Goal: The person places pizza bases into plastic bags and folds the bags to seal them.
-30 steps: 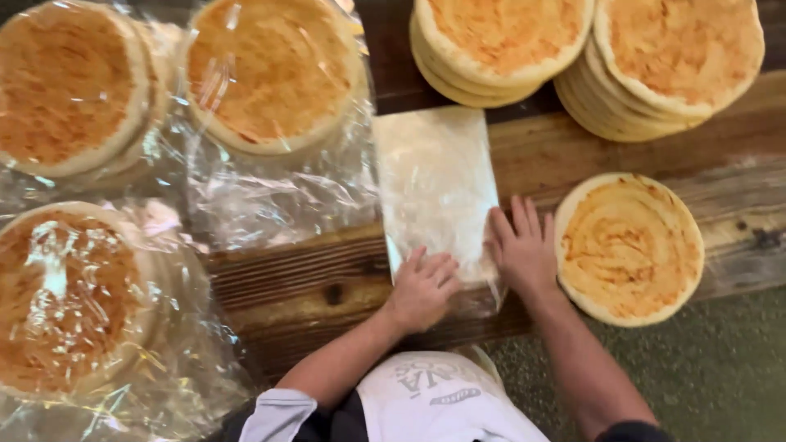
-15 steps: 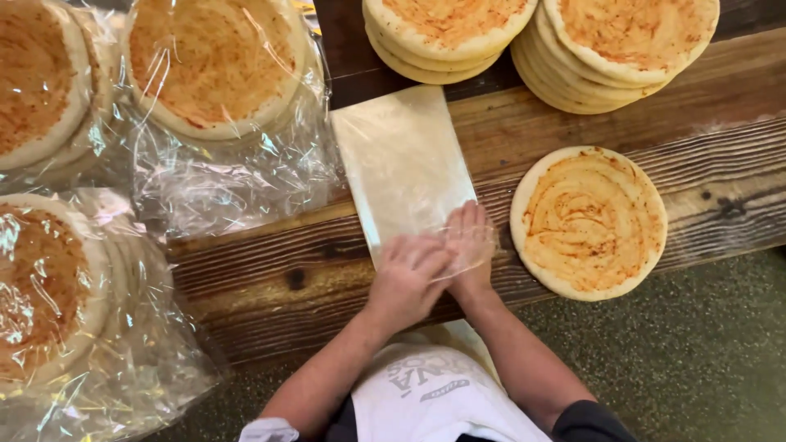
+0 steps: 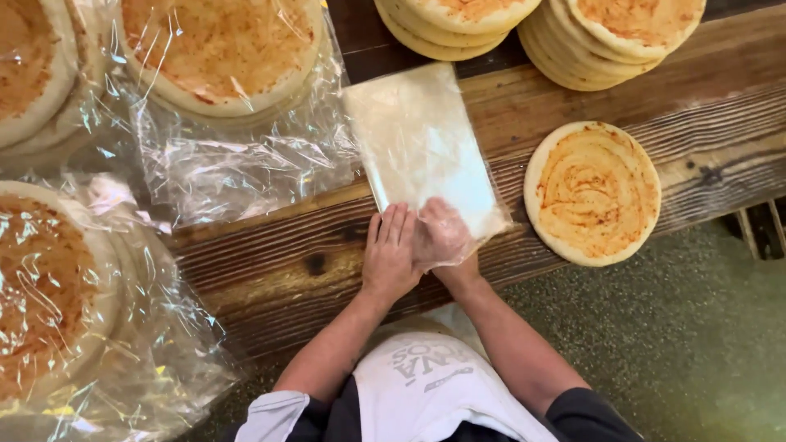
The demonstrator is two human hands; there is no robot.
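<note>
head view, looking straight down at a wooden bench (image 3: 270, 262).

clear plastic bag (image 3: 422, 151) lies flat on the bench, centre frame, near end at the bench edge. nothing visible in it except a hand.

right hand (image 3: 442, 237) is inside the bag's near end, seen through the film. fingers look loosely curled under the plastic; the exact spread is hard to tell through the film.

left hand (image 3: 390, 254) sits on top, palm down, at the bag's near left corner, touching the right hand. fingers straight and pressed together, flat on the bag edge and the wood.

containers:
- bagged stack, top centre (image 3: 217, 53): round flatbreads with orange topping inside clear film, loose film bunched out toward the flat bag.
- bagged stack, lower left (image 3: 49, 286): same breads, fully wrapped in crinkled film.
- bagged stack, top left (image 3: 29, 65): partly cut off by the frame.

loose, unbagged:
- single flatbread (image 3: 592, 192) on the bench just right of the bag, not touching it.
- two bare stacks (image 3: 565, 33) at the top right, behind the bag.
</note>
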